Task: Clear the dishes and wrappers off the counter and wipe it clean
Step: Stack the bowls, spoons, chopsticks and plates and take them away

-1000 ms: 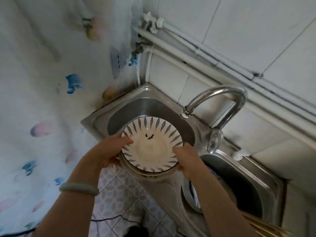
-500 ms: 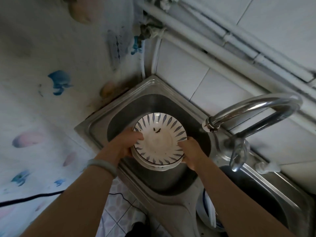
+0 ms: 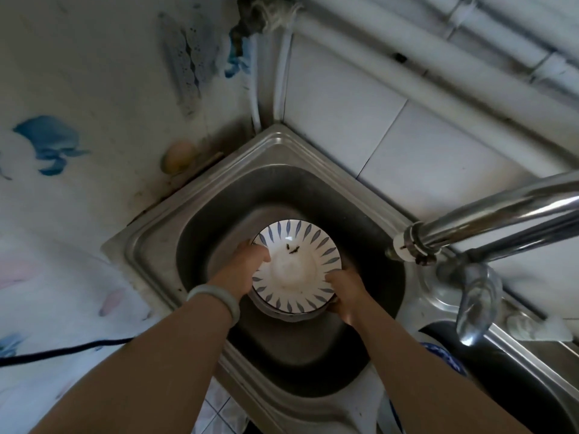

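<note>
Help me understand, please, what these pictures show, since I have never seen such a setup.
No machine here: a person wears a camera on the head, so the view looks down along two bare arms. The left hand and right hand hold a small stack of dishes by opposite edges, inside the left basin of a steel sink. The top plate is white with blue leaf marks and dark crumbs. A faucet juts in from the right; another dish shows in the right basin.

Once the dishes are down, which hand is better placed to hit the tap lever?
Right, probably. The right hand holds the plate stack on the side nearest the tap lever, which sits right of the basin. The left hand holds the far edge and would have to cross the stack.
</note>
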The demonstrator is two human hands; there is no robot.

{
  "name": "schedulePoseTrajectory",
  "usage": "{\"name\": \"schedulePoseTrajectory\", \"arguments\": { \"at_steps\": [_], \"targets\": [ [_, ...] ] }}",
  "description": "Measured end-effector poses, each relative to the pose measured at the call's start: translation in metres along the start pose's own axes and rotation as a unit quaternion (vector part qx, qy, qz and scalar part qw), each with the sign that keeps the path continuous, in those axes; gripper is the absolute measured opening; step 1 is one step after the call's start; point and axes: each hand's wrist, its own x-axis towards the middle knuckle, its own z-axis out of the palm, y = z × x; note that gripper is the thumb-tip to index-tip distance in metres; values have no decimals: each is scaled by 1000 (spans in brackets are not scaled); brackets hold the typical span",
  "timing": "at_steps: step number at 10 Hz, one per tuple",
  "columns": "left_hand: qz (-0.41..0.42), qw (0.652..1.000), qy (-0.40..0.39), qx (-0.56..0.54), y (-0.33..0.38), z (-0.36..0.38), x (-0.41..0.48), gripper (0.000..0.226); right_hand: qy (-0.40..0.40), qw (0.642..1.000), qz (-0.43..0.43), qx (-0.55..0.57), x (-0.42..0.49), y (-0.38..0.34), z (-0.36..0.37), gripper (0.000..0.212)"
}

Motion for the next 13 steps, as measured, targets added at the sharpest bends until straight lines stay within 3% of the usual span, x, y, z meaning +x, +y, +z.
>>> {"name": "schedulePoseTrajectory", "arguments": {
  "at_steps": [6,7,9,10,11,12,13],
  "targets": [
    [-30,999,-11,43,9,-2,2,30,28,999,42,19,8,3,2,43],
    [-13,1000,2,28,13,-2,-9,28,47,998,30,6,-4,-3,1,43],
    [117,984,117,73,24,-7,-47,24,49,998,-46,-14,-86,-33,-11,36],
    [158,976,117,99,24,-8,-63,22,30,999,-38,0,-110,-36,-22,40],
    [177,965,106,160,22,-5,-87,43,19,998,-39,41,-139,-32,-32,37],
    [202,951,76,221,23,7,-134,46,32,996,-61,57,-156,-21,-45,34],
    [198,960,-6,199,21,20,-166,41,34,994,-59,89,-175,-11,-63,27]
  ]
}}
